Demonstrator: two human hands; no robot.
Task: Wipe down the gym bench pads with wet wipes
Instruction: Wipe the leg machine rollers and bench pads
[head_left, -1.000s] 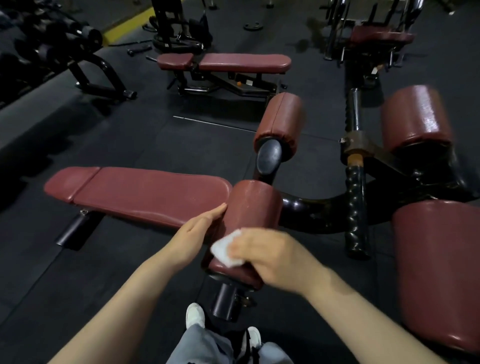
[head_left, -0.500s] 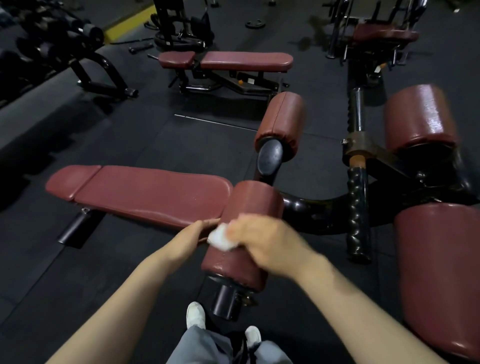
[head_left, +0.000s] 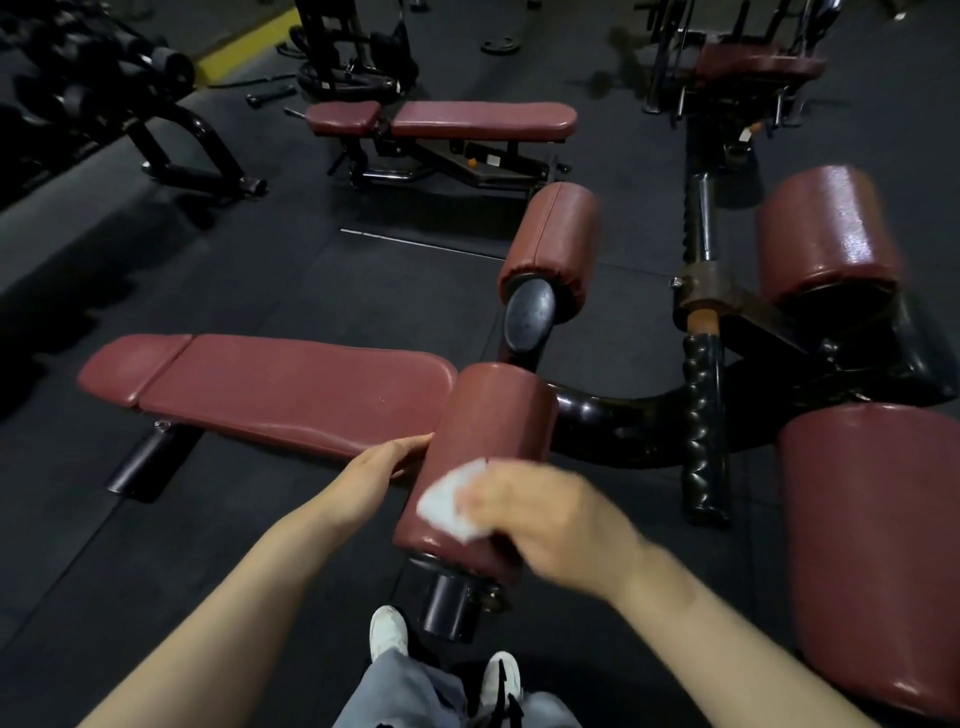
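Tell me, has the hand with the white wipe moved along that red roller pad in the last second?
Yes. The right hand slid the wipe up the roller pad, then back down toward its near end.

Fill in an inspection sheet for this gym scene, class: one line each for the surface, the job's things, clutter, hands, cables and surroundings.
Surface: dark rubber floor.
Job's things: white wet wipe pressed on the near roller pad; long maroon bench pad beside it, to the left.
Clutter: weight plate and a short bar lie on the floor.
Hands: left hand rests against the roller pad's left side; right hand, blurred, holds the wipe.
Cables: nothing seen.
Surroundings: second bench behind; three more roller pads to the right; dumbbell rack far left; yellow floor stripe.
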